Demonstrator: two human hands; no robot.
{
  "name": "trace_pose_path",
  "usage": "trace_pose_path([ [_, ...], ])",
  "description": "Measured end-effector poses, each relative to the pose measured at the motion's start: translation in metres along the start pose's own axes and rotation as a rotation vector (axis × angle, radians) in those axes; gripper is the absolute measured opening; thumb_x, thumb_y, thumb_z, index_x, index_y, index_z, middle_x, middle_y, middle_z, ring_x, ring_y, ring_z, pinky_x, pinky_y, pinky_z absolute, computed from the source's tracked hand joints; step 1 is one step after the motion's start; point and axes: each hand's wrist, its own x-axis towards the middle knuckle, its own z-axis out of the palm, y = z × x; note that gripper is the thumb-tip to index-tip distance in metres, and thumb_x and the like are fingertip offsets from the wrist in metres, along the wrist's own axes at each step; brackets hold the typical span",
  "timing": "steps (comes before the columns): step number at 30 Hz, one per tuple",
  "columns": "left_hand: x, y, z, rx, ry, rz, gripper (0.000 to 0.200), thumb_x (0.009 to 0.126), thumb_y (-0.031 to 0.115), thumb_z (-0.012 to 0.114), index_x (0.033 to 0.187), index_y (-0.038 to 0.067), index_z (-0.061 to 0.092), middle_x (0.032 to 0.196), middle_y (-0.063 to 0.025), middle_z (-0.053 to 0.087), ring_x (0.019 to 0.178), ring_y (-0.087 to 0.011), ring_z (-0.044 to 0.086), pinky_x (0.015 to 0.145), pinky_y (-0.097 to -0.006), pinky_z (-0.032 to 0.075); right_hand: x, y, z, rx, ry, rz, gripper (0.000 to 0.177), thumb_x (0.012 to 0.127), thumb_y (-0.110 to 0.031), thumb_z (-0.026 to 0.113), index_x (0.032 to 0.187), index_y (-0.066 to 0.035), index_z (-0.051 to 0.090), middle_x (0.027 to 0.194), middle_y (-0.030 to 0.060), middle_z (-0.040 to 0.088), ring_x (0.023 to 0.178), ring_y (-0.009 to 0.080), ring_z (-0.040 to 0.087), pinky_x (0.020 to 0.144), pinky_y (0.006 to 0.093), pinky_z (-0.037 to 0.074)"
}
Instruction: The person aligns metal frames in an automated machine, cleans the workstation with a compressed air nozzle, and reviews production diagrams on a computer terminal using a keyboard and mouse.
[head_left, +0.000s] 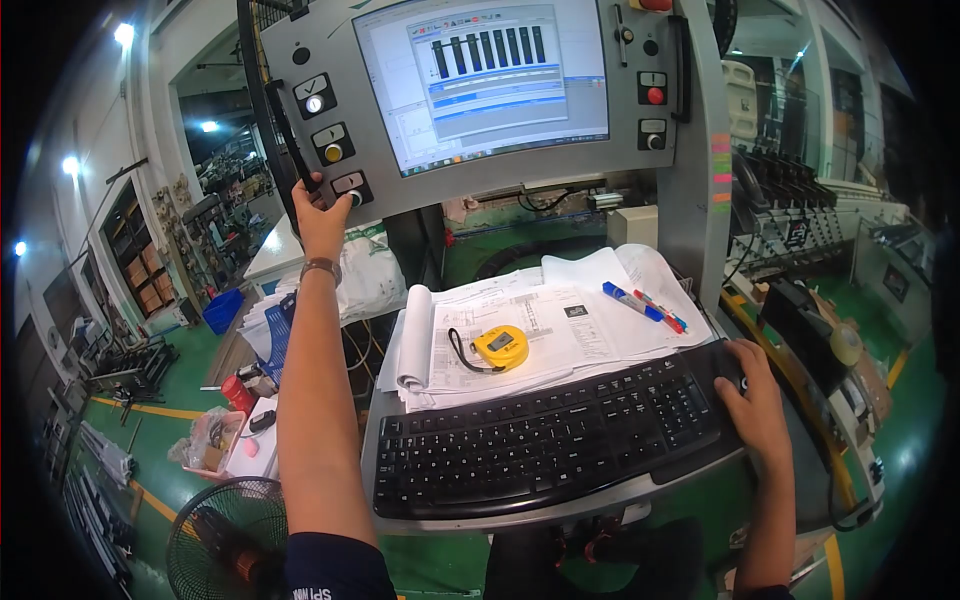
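Far left and below the raised arm stands a floor fan (pixel 225 535). The left arm reaches straight up from the lower edge of the view, elbow nearly locked, with a wristwatch (pixel 321 268) on the wrist. The left hand (pixel 322 215) is closed around the lower end of a black handle (pixel 285 125), fingers wrapped behind it. The thumb lies forward, beside the lowest button (pixel 352 192). The handle is a slim dark bar that slants up and away from the fist along the left edge of the grey control panel (pixel 640 190). Two more round buttons sit just right of it, above the thumb. Right of that hand, the panel's screen (pixel 485 75) shows a window with a row of dark bars. Between the two hands, lower down, loose papers (pixel 560 320) lie spread out. A yellow tape measure (pixel 500 347) rests on them, and pens (pixel 640 303) lie nearer the right hand. In front of the papers stretches a black keyboard (pixel 550 435), wide and slightly curved. The right forearm comes up from the lower right. The right hand (pixel 752 395) rests palm down on the keyboard's right end, fingers loosely bent and clasping nothing. Whether its fingertips press keys or some other dark thing cannot be told.
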Motion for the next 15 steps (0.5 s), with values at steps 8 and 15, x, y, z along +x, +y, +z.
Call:
trace_pose_path([
  [8, 0.0009, -0.0033, -0.0001, 0.000, 0.007, 0.003, 0.061, 0.083, 0.007, 0.079, 0.136, 0.008, 0.049, 0.119, -0.0132, 0.066, 0.109, -0.0209, 0.068, 0.094, -0.0342, 0.054, 0.0006, -0.0018, 0.0003, -0.012, -0.028, 0.001, 0.052, 0.095, -0.019, 0.069, 0.142, -0.002, 0.056, 0.149, 0.0186, 0.053, 0.130, 0.0404, 0.059, 0.104, 0.0435, 0.050],
  [15, 0.0007, -0.0018, -0.0005, 0.021, 0.006, -0.011, 0.061, 0.083, 0.007, 0.079, 0.136, 0.008, 0.049, 0.119, -0.0132, 0.066, 0.109, -0.0212, 0.068, 0.095, -0.0344, 0.054, 0.0010, 0.0010, 0.0011, -0.022, -0.031, -0.014, 0.052, 0.096, -0.022, 0.069, 0.142, -0.002, 0.056, 0.150, 0.0196, 0.052, 0.131, 0.0416, 0.059, 0.105, 0.0446, 0.050],
])
